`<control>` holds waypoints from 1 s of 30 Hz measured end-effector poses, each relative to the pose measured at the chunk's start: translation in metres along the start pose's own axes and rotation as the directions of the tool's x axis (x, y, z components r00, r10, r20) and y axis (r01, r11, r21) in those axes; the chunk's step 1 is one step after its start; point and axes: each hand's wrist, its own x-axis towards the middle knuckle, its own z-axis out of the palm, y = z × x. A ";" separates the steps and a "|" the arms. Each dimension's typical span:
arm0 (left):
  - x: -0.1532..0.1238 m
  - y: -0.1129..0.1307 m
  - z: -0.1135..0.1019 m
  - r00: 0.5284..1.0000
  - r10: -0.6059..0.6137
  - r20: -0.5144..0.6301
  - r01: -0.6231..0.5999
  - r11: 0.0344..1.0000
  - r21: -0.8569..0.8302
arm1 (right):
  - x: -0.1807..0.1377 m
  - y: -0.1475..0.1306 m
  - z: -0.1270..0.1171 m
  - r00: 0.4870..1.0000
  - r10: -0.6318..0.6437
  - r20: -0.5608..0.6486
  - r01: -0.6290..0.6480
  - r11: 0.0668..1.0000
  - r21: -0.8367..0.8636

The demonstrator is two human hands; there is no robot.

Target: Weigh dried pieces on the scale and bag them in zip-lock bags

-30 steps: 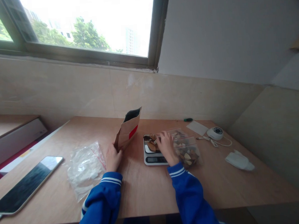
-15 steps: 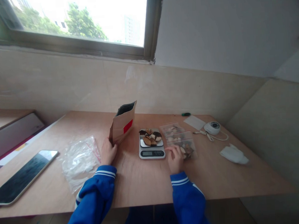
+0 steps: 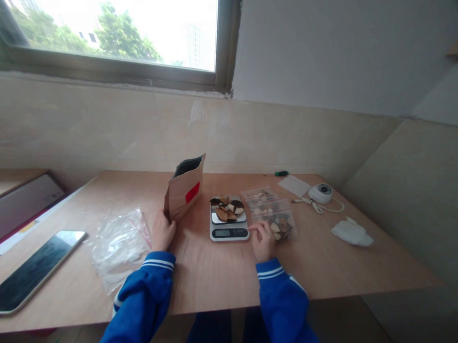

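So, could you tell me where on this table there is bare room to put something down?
The widest bare patch is the near strip of the table, between the two blue sleeves and on toward the right corner. Another lies behind the paper pouch, toward the wall. It is crowded around the scale, where the right hand touches the clear bags of pieces, and where the left hand holds the pouch.

right hand (image 3: 262,240) | off scale (image 3: 228,224) | now at clear bag (image 3: 274,221) near corner
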 end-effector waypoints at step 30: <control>0.000 -0.002 -0.004 0.990 0.045 -0.134 -0.051 0.998 -0.038 | 0.042 -0.062 -0.007 0.961 -0.240 0.141 0.215 0.962 0.169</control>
